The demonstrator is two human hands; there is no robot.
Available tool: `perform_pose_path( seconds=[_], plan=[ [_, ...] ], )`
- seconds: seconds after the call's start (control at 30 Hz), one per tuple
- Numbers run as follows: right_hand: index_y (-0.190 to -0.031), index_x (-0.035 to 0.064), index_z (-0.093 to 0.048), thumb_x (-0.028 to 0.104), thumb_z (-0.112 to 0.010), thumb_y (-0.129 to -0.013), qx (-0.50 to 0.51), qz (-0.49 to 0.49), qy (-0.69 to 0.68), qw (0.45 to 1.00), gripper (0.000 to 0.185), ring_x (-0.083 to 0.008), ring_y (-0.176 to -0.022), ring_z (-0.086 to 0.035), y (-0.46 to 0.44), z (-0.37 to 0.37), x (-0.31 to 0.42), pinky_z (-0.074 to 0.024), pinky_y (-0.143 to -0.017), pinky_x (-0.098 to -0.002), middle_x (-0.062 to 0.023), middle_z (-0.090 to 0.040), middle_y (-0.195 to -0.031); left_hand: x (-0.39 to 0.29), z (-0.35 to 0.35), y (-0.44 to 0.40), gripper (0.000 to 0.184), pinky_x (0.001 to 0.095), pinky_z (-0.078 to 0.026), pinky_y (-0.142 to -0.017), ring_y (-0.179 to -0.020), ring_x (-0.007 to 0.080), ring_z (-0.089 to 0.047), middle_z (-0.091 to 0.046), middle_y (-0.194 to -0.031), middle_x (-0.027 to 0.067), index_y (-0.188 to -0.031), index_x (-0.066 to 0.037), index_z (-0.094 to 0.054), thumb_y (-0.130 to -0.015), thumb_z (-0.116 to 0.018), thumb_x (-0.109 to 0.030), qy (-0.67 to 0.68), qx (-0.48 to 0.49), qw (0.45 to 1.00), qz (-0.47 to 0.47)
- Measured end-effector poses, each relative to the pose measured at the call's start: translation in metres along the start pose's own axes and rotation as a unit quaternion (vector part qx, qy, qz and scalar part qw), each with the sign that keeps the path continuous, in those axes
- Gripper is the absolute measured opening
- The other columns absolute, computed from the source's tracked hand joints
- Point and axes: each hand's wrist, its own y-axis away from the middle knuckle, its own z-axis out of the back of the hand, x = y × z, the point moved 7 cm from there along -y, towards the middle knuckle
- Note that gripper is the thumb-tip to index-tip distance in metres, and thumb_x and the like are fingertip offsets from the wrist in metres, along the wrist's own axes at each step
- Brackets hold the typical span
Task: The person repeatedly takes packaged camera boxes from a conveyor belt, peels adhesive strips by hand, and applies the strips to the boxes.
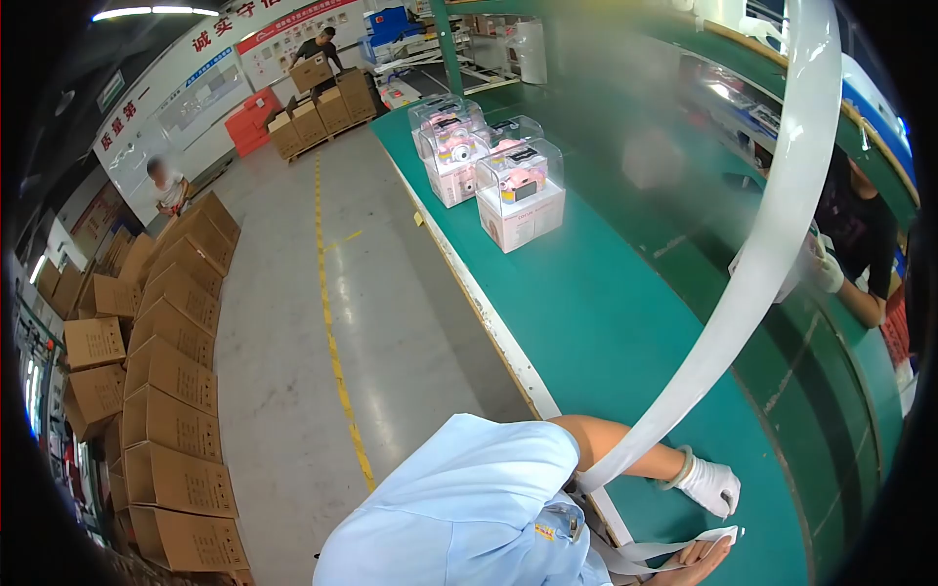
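Note:
My left hand [711, 488], in a white glove, rests over the green tabletop [606, 322] with its fingers curled in; anything inside them is hidden. Below it, near the bottom edge, my right hand [702, 560] has its fingers pressed together against a thin white strip [650, 554]. The hands are slightly apart. Farther up the table stand several pink-and-white boxes [523, 220] under clear domed covers, with pink toy cameras inside.
A wide whitish band [757, 264] crosses the view at right. Beyond it a co-worker [860, 234] wears white gloves. Rows of open cartons [176, 479] line the left floor. At the back, a person [318, 49] handles a carton near stacked boxes [342, 98]; another person [168, 186] stands left.

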Motion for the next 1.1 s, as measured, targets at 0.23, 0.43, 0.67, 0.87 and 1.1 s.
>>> perform_pose_path(
  seconds=[0.23, 0.43, 0.67, 0.87, 1.1],
  plan=[
    [-0.116, -0.0045, -0.048, 0.027, -0.054, -0.088, 0.038, -0.021, -0.027, 0.999, 0.042, -0.0155, -0.071, -0.051, 0.000, -0.007, 0.002, -0.0382, -0.056, -0.0235, -0.0112, -0.055, -0.091, 0.003, -0.001, 0.000, 0.022, 0.0310, -0.050, -0.068, -0.076, 0.0234, -0.064, -0.067, -0.083, 0.0106, -0.082, -0.005, -0.069, -0.070, -0.060, -0.020, 0.006, -0.024, 1.000, 0.005],
    [-0.116, -0.0048, -0.048, 0.026, -0.055, -0.088, 0.055, -0.028, -0.018, 0.998, 0.042, -0.0162, -0.073, -0.051, -0.005, 0.003, -0.001, -0.0386, -0.058, -0.0241, -0.0117, -0.054, -0.092, 0.004, -0.002, 0.001, 0.019, 0.0313, -0.050, -0.068, -0.078, 0.0234, -0.062, -0.063, -0.084, 0.0112, -0.081, -0.003, -0.067, -0.071, -0.060, -0.017, 0.011, -0.023, 0.999, 0.021],
    [-0.129, -0.0068, -0.035, 0.027, -0.060, -0.084, -0.033, -0.058, -0.025, 0.997, 0.062, -0.0354, -0.116, -0.044, 0.002, 0.003, -0.004, -0.0393, -0.093, -0.0405, -0.0231, -0.044, -0.126, 0.007, -0.003, 0.000, 0.022, 0.0302, -0.050, -0.068, -0.077, 0.0224, -0.064, -0.067, -0.084, 0.0102, -0.083, -0.005, -0.068, -0.070, -0.060, -0.020, -0.009, -0.018, 1.000, 0.024],
    [-0.129, -0.0079, -0.033, 0.026, -0.060, -0.084, -0.018, -0.033, -0.011, 0.999, 0.063, -0.0348, -0.114, -0.046, 0.002, 0.002, -0.003, -0.0411, -0.091, -0.0392, -0.0231, -0.044, -0.126, 0.006, -0.003, 0.001, 0.021, 0.0304, -0.050, -0.067, -0.076, 0.0223, -0.064, -0.067, -0.082, 0.0099, -0.082, -0.005, -0.069, -0.070, -0.060, -0.021, -0.017, -0.025, 0.999, 0.011],
    [-0.125, -0.0072, -0.040, 0.026, -0.059, -0.085, -0.023, -0.015, -0.011, 1.000, 0.056, -0.0299, -0.103, -0.052, -0.004, 0.012, -0.010, -0.0446, -0.081, -0.0343, -0.0208, -0.049, -0.118, 0.002, 0.000, 0.003, 0.023, 0.0310, -0.050, -0.070, -0.081, 0.0239, -0.063, -0.066, -0.087, 0.0111, -0.083, -0.004, -0.069, -0.069, -0.059, -0.020, 0.003, -0.019, 0.999, 0.025]
  ],
)
